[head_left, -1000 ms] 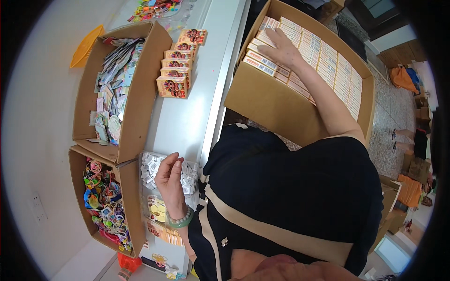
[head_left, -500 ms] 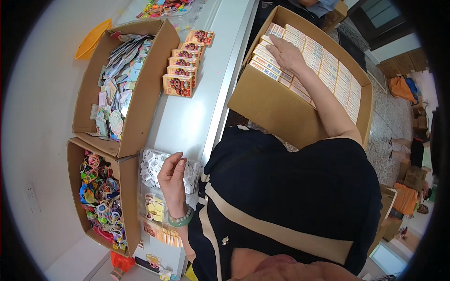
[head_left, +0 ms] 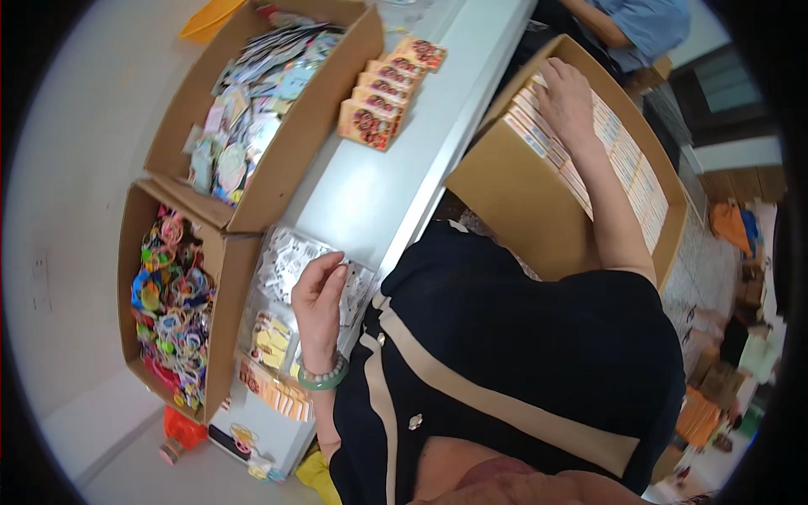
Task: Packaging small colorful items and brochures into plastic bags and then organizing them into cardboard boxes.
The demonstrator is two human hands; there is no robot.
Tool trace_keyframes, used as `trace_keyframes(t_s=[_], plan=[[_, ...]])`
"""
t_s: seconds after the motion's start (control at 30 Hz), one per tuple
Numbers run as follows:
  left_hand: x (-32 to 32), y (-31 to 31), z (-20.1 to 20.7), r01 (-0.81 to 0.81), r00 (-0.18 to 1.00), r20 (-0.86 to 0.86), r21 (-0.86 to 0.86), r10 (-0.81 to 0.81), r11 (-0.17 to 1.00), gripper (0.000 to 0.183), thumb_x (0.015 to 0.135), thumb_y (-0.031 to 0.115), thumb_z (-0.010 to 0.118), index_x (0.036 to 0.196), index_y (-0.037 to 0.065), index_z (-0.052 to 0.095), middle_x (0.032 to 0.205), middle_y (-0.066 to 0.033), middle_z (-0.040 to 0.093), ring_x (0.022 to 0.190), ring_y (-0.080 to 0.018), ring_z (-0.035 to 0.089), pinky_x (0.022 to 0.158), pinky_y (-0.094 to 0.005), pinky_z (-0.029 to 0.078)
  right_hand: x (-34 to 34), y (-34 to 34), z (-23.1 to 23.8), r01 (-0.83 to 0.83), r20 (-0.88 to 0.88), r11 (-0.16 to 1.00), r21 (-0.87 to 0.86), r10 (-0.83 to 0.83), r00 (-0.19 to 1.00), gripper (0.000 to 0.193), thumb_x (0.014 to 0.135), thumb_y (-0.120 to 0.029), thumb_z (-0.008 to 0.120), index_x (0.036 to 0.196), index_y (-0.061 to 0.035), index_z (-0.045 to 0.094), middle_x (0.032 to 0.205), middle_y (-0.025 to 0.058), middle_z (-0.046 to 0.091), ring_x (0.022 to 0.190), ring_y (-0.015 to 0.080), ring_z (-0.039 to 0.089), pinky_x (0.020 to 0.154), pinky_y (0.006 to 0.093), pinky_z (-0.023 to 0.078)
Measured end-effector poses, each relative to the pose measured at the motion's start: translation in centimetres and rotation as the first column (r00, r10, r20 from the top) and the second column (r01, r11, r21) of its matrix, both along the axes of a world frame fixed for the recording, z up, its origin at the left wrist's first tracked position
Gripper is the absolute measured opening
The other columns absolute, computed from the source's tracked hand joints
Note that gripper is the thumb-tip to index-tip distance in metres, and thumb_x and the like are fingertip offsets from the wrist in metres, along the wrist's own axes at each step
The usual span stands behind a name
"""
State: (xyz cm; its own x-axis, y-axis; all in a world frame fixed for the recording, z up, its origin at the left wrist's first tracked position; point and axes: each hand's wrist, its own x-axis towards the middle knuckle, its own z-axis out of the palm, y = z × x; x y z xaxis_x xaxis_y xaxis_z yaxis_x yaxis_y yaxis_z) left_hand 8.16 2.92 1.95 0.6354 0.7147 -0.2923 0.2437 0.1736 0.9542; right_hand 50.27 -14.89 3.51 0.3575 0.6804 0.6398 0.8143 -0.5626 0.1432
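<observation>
White table [head_left: 362, 189], carton [head_left: 513, 202] of small boxes [head_left: 635, 177] right of it, right grip [head_left: 568, 103] on them, can't tell if grasping; tight packing means tugs could drag neighbours out; left grip [head_left: 316, 295] slack, empty over table

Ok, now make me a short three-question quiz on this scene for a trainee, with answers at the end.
1. Which hand reaches into the large carton?
2. True or false: the left hand is inside that carton too.
3. Fill in: the small patterned boxes on the table are arranged in a ____.

Key:
1. The right hand.
2. False; it is near the white packets.
3. Row.
</observation>
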Motion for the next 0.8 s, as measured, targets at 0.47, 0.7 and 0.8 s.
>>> trace_keyframes(t_s=[0.47,0.7,0.8], plan=[[-1.6,-1.1,0.1,-0.045,0.999,-0.004,0.048,0.045,0.998,0.019,0.087,0.003,0.062,0.105,-0.001,0.065,0.096,-0.0029,0.064,0.082,-0.0082,0.056,0.075,-0.0218,0.046,-9.1,19.4,-2.8,-0.106,-0.630,0.912,-0.397,-0.187,0.753,0.097,0.070,-0.051,0.072,0.147,-0.0166,0.022,0.142,0.0211,0.033,0.135,0.0354,0.030,0.108,0.0507,0.024],[-1.5,-0.8,-0.1,-0.058,0.998,0.015,-0.005,0.058,0.998,0.018,0.088,0.003,0.061,0.105,-0.002,0.065,0.095,-0.0026,0.064,0.083,-0.0077,0.056,0.074,-0.0209,0.046,-11.7,17.4,-4.4,-0.320,-0.567,0.923,-0.215,0.149,0.810,0.083,0.064,-0.032,0.076,0.136,-0.0140,0.039,0.117,0.0152,0.051,0.113,0.0321,0.048,0.095,0.0431,0.039],[-1.2,-0.8,-0.2,-0.026,0.999,0.019,-0.028,0.027,0.999,0.019,0.088,0.002,0.060,0.106,-0.002,0.064,0.094,-0.0018,0.063,0.083,-0.0075,0.055,0.075,-0.0206,0.045,-14.5,15.8,-4.8,-0.397,-0.536,0.901,-0.172,0.253,0.806,0.080,0.066,-0.030,0.073,0.136,-0.0100,0.039,0.117,0.0166,0.050,0.110,0.0342,0.049,0.092,0.0441,0.043]])
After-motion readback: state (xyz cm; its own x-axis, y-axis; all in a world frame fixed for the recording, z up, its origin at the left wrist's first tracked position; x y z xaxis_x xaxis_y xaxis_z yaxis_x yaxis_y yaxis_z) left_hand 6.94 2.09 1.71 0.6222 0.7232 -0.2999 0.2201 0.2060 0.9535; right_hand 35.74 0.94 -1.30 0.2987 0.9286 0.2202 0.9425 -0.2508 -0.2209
